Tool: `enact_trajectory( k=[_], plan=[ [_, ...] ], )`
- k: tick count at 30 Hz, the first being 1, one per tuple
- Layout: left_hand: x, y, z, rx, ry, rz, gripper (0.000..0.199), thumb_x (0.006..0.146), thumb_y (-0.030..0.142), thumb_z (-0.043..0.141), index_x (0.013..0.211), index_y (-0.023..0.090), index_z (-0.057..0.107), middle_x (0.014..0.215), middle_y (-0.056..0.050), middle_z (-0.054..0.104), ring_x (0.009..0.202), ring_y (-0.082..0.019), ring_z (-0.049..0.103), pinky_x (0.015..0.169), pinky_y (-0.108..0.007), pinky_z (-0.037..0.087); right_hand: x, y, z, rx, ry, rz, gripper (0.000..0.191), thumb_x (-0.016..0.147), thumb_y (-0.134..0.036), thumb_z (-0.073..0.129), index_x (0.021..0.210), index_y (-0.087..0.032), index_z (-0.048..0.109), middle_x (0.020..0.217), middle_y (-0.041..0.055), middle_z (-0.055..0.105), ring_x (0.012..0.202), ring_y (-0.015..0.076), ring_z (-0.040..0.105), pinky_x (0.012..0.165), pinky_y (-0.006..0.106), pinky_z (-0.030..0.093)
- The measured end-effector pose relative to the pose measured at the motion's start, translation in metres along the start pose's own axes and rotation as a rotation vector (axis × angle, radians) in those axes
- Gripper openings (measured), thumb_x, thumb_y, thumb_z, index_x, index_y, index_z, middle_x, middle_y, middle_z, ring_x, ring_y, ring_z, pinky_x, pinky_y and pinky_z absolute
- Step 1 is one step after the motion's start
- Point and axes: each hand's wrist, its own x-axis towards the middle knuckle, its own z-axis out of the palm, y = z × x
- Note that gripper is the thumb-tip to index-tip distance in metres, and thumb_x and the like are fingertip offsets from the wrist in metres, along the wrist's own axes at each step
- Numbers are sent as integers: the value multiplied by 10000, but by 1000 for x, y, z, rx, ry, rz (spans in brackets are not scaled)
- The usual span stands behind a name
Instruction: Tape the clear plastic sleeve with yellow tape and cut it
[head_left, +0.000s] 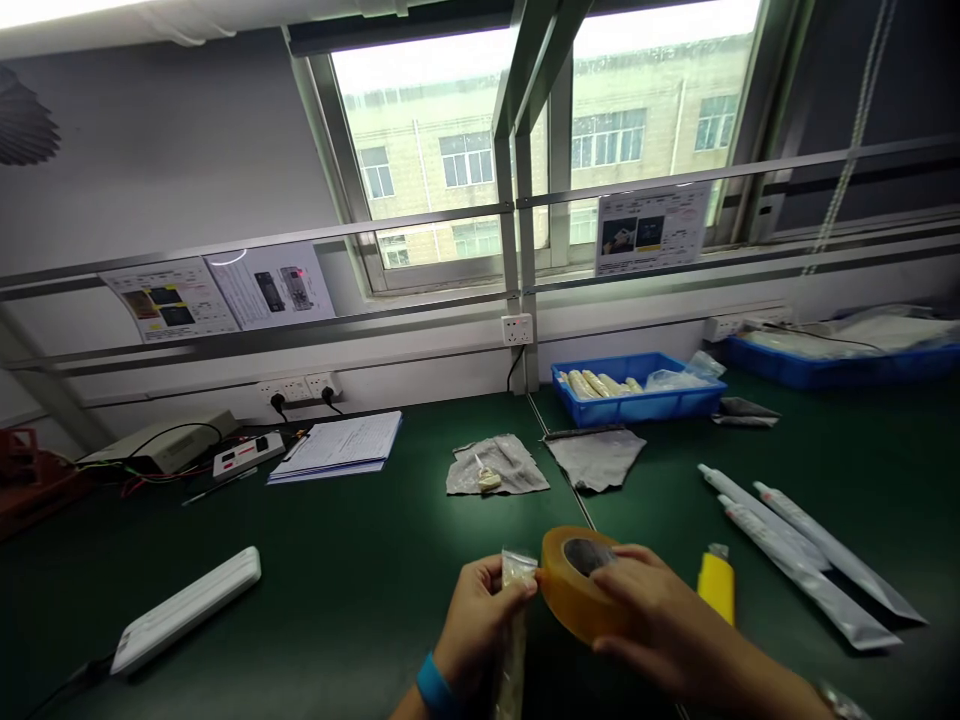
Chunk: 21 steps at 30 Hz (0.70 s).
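My left hand (pixel 476 625), with a blue wristband, pinches the top of a narrow clear plastic bag (pixel 514 620) holding something pale. My right hand (pixel 660 620) grips a wide roll of amber adhesive tape (pixel 574 585), its fingers over the core opening. The roll sits right next to the bag's top edge, and the two seem to touch. Just beyond my right hand stands a yellow utility knife (pixel 715 585), partly hidden behind it. Several long silver foil-wrapped tubes (pixel 802 550) lie to the right on the green mat (pixel 360 590).
A white bar-shaped device (pixel 184 610) with a cable lies at left. Grey cloths (pixel 499 465) lie ahead, one with a small pale item. Behind them stand a blue tray (pixel 637 390) of pale rolls, papers, a power strip and a grey instrument. Another blue tray sits at far right.
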Motion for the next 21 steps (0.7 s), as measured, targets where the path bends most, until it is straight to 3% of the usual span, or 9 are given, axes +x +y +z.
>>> enact_trajectory(
  k=[2,3,5,8,14,21],
  plan=[
    [-1,0,3,-53,-13,-34,333,709,342,928,929,108,839,883,-114,809,884,-241,712,859,-296,514,13,5,-20,53,-15,21,348,912,-514,705,1074,-207,696,1023,100,742,935,290,680,834,419,532],
    [-2,-2,5,-81,-14,-53,342,699,342,935,925,103,838,892,-120,812,882,-240,716,863,-297,520,20,8,-30,87,-29,36,367,954,-560,639,988,-198,691,874,62,706,772,228,643,673,338,487],
    [-2,-5,9,-139,0,-98,355,678,342,947,911,97,836,881,-125,814,869,-229,721,845,-287,530,37,15,-42,162,-64,54,466,980,-618,582,835,-180,646,713,4,596,625,151,534,551,276,361],
    [0,-13,11,-222,56,-156,375,649,357,961,889,102,826,864,-127,821,837,-217,735,839,-294,555,59,27,-47,270,-129,50,498,950,-641,628,793,-169,616,683,-27,539,614,126,510,548,255,342],
    [6,-19,4,-300,166,-179,344,657,333,957,864,126,775,876,-120,833,874,-225,762,831,-317,592,71,52,-49,417,-159,18,456,935,-624,659,865,-174,629,783,-18,603,715,149,594,642,286,465],
    [3,-16,20,-334,67,-197,420,649,344,939,934,160,691,1228,-196,788,1190,-357,713,875,-431,609,64,75,-61,440,-140,25,523,920,-686,631,956,-166,674,856,20,695,760,170,668,712,339,556]
  ],
)
